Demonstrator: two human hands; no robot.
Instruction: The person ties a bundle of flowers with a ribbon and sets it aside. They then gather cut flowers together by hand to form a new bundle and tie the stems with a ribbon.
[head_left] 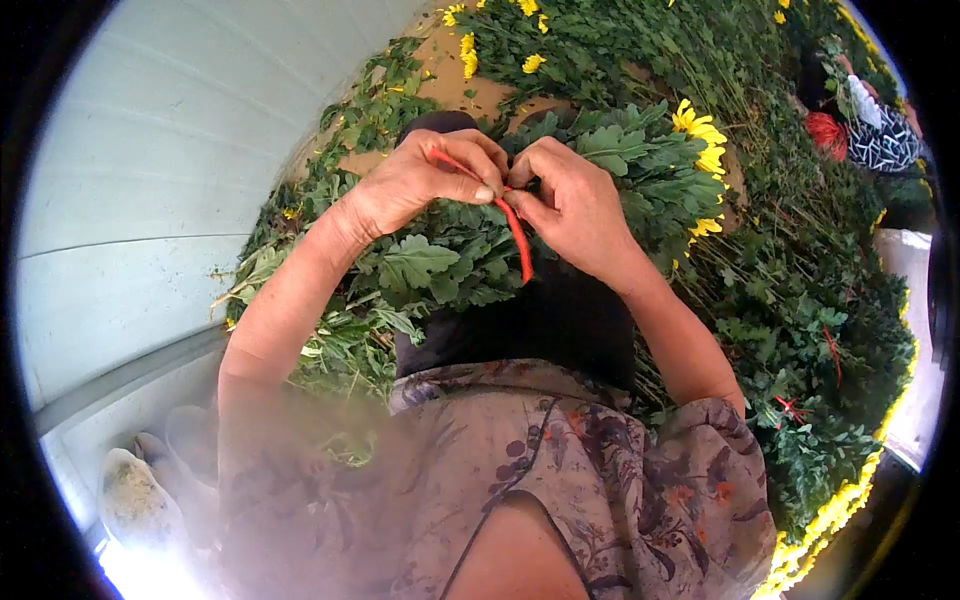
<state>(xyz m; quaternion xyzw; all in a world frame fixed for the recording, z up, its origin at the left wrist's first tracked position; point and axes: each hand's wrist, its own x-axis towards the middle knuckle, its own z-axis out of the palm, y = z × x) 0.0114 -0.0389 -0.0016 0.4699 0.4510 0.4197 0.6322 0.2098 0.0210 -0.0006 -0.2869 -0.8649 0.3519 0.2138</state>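
Observation:
A leafy bunch of yellow chrysanthemums (650, 165) lies across my lap, its blooms to the right and its stems to the left. My left hand (425, 180) pinches a red tie (520, 240) between thumb and fingers over the middle of the bunch. Close beside it, my right hand (575, 205) has its thumb and forefinger closed on the same tie. One end of the tie hangs down over the leaves. Whether a knot lies between the fingertips I cannot tell.
Cut chrysanthemum stems (740, 310) cover the floor ahead and to the right, some with red ties (790, 408). A pale panelled wall (140, 200) stands at the left. Another person in patterned clothing (885, 140) is at the upper right, near a red bundle (826, 135).

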